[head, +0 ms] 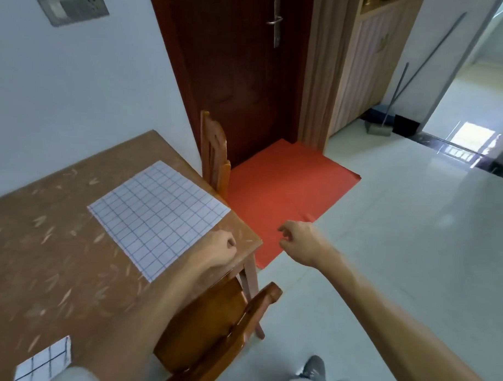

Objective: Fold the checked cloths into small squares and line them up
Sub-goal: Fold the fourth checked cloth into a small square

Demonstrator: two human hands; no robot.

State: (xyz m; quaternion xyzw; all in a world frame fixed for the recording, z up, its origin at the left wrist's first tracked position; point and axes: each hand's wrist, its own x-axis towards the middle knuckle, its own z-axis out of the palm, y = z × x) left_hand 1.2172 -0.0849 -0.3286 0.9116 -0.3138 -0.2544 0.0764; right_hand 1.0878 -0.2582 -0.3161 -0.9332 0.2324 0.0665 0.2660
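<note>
Two bare hands held nothing: the left hand (pixel 219 247) was curled into a loose fist over the table's near corner, just beside the spread checked cloth (pixel 158 215), while the right hand (pixel 301 243) hung over the red mat (pixel 287 186) with fingers loosely bent, empty. That cloth lay flat and unfolded on the brown table (pixel 43 240). A second checked cloth (pixel 43 359) showed at the bottom edge. One wooden chair (pixel 211 317) stood below the hands, another chair (pixel 214 149) beyond the table.

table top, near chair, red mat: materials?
Table top: looks like brown laminate or vinyl cover, printed leaf pattern. Chair: glossy varnished wood, grain and sheen visible. Mat: thin red sheet, maybe paper or plastic; creases, lies flat.
</note>
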